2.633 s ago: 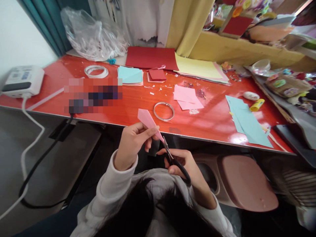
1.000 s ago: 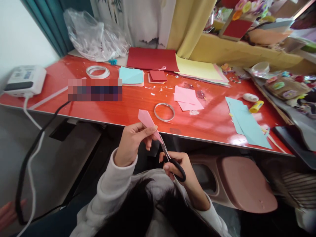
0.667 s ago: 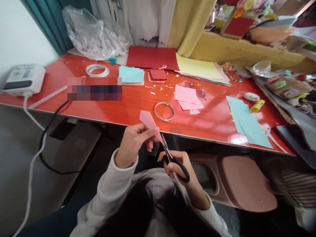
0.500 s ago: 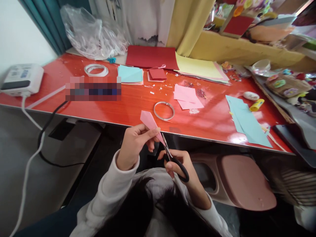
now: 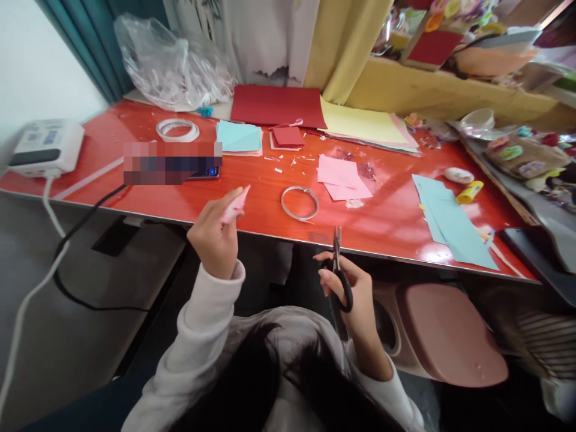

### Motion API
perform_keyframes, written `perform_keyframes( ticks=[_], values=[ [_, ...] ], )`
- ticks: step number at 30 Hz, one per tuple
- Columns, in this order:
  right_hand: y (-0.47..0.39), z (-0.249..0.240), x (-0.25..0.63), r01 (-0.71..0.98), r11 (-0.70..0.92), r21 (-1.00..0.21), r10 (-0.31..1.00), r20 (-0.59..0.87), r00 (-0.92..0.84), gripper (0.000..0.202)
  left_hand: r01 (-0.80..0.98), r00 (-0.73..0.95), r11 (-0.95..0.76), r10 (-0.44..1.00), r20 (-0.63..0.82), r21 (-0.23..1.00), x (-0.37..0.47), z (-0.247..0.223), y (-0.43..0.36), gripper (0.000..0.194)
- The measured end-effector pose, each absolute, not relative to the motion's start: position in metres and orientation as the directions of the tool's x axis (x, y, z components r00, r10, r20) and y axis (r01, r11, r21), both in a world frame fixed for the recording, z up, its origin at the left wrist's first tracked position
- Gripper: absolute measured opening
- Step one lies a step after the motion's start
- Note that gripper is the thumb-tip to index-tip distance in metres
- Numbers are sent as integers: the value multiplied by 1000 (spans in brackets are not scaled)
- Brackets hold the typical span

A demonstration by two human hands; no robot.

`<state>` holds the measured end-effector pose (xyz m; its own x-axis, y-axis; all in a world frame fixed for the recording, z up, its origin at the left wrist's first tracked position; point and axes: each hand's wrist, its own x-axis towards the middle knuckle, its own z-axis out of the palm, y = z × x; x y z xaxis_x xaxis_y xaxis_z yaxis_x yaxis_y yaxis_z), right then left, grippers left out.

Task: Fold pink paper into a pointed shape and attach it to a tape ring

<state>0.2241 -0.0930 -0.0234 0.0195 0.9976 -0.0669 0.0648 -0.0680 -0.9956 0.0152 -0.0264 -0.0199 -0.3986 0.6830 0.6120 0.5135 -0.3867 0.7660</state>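
Note:
My left hand [image 5: 216, 235] pinches a folded pink paper [image 5: 234, 208] above the table's front edge; fingers cover part of it. To the right, my right hand [image 5: 344, 279] holds black-handled scissors [image 5: 337, 255] by the loops, blades pointing away from me and nearly closed. The scissors and the folded paper are well apart. On the red table [image 5: 261, 207], a metal ring [image 5: 282, 204] lies between and beyond the hands, with pink paper sheets [image 5: 339, 174] behind it to the right.
Light blue sheets [image 5: 450, 219], a yellow glue stick [image 5: 470, 192] and a white object lie at the right. Tape [image 5: 177, 130], blue and red papers and small scraps are further back. A phone [image 5: 209, 168] is at the left. A pink stool [image 5: 450, 333] stands below.
My left hand has moved left and up with the pink paper, away from the scissors. My right hand has shifted right, and the scissors now point more straight ahead.

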Motion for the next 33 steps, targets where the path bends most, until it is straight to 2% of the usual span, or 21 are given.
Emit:
perform_keyframes(
  ticks=[2,4,8,10,14,16,18,20,23,27,33],
  values=[
    [-91,-22,229,124,-32,-992,998,-26,53,28,734,-142,-376,728,670,565,1,-29,-15,32],
    [-89,-21,233,164,-22,-986,998,-11,63,28,825,34,-370,787,616,427,-8,-35,-7,39],
    [-88,-23,233,222,-22,-975,999,-13,41,30,859,66,-362,780,623,363,-6,-34,-5,45],
    [-89,-26,231,247,-16,-969,1000,-12,16,31,868,143,-392,785,603,304,-3,-31,-7,42],
    [-87,-28,227,379,64,-923,998,63,-13,37,872,322,-439,847,424,216,-7,-26,-5,42],
    [-84,-26,225,542,165,-824,983,184,-19,46,879,327,-423,870,369,219,-11,-23,-1,44],
    [-81,-24,225,716,252,-651,945,326,-36,56,882,290,-404,872,395,244,-12,-20,1,51],
    [-77,-20,225,840,292,-458,892,446,-66,62,866,184,-391,829,529,313,-6,-16,-3,54],
    [-75,-14,226,929,293,-226,817,564,-121,65,794,42,-472,672,739,384,13,-6,-20,33],
    [-79,-5,228,960,278,-32,760,618,-200,62,756,253,-628,542,802,185,36,10,-46,9],
    [-81,4,236,932,329,154,710,610,-352,59,713,506,-699,457,732,-56,41,26,-55,9]
  ],
)
